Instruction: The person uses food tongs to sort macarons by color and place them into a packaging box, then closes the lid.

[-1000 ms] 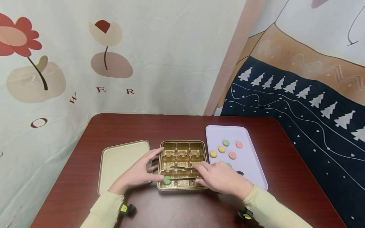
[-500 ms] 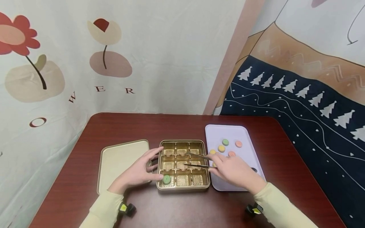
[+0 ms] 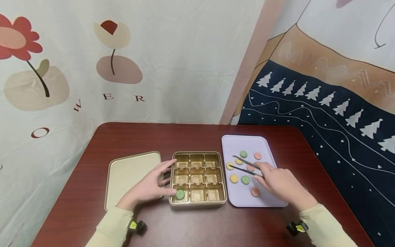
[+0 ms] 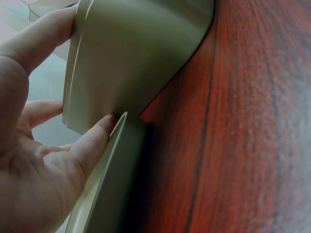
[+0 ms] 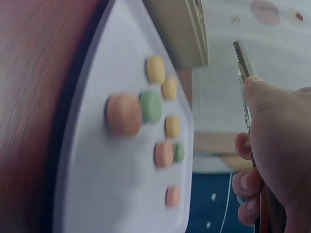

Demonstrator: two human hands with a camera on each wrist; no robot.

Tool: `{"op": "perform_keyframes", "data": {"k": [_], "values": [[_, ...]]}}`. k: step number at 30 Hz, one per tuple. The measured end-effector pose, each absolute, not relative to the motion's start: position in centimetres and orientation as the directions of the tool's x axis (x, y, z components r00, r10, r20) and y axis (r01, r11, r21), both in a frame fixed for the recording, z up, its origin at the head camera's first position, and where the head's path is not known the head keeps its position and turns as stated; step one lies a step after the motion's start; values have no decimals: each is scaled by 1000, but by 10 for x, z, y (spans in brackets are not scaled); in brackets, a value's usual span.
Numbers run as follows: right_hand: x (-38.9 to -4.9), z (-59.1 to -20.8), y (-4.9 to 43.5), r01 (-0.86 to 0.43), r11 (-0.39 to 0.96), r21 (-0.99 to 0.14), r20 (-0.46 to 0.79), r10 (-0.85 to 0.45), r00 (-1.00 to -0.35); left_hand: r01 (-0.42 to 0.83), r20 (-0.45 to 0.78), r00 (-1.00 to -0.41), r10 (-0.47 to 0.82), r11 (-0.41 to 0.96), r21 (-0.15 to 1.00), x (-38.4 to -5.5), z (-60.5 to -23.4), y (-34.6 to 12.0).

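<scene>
My left hand (image 3: 152, 185) rests its nearly straight fingers along the left side of a gold tin (image 3: 202, 204) with a divided insert. A green macaron (image 3: 180, 194) sits in the tin's front-left compartment; the other compartments hold nothing. In the left wrist view, fingertips touch the tin's wall (image 4: 136, 53), close by the lid's edge (image 4: 121, 160). My right hand (image 3: 282, 185) grips a pair of dark tongs (image 3: 247, 161). Their serrated tips are apart with nothing between them, above the yellow macarons (image 3: 234, 178) on a lilac tray (image 3: 240, 197).
Pink macarons (image 3: 254, 191) and two green macarons (image 3: 245, 180) also lie on the tray, right of the tin. The pale gold lid (image 3: 132, 178) lies left of the tin. All stand on a dark red wooden table (image 3: 191, 226), with printed cloths behind.
My right hand has moved the tongs right, from over the tin to over the tray. The green macaron, previously at the tongs' tip, stays in the tin. My left hand keeps its place.
</scene>
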State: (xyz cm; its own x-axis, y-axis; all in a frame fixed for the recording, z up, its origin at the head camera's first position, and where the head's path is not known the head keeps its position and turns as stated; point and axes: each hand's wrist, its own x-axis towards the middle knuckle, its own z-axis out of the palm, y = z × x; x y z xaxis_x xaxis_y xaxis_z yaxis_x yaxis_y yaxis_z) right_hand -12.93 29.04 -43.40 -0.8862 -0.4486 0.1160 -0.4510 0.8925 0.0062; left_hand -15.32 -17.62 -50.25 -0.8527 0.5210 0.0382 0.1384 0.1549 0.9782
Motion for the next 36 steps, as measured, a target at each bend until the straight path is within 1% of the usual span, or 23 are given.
{"op": "perform_keyframes", "data": {"k": [3,11,17,20,26,36], "values": [[-126,-437,303,-414,910,0,97,-412,-906,140,39,-853,520,156,978,-153,-502,-176],[-116,-445,324,-386,922,-8,88,-384,-919,144,43,-855,516,157,977,-153,-502,-176],[-110,-449,333,-376,927,-12,30,-375,-926,145,41,-855,516,163,976,-153,-501,-175],[-108,-452,335,-383,924,-11,10,-383,-924,141,33,-857,515,172,975,-153,-501,-176],[-104,-459,339,-424,906,3,19,-424,-906,134,23,-862,506,183,974,-153,-502,-176],[-104,-466,343,-453,891,-2,5,-453,-891,134,34,-855,517,156,979,-153,-504,-176]]}}
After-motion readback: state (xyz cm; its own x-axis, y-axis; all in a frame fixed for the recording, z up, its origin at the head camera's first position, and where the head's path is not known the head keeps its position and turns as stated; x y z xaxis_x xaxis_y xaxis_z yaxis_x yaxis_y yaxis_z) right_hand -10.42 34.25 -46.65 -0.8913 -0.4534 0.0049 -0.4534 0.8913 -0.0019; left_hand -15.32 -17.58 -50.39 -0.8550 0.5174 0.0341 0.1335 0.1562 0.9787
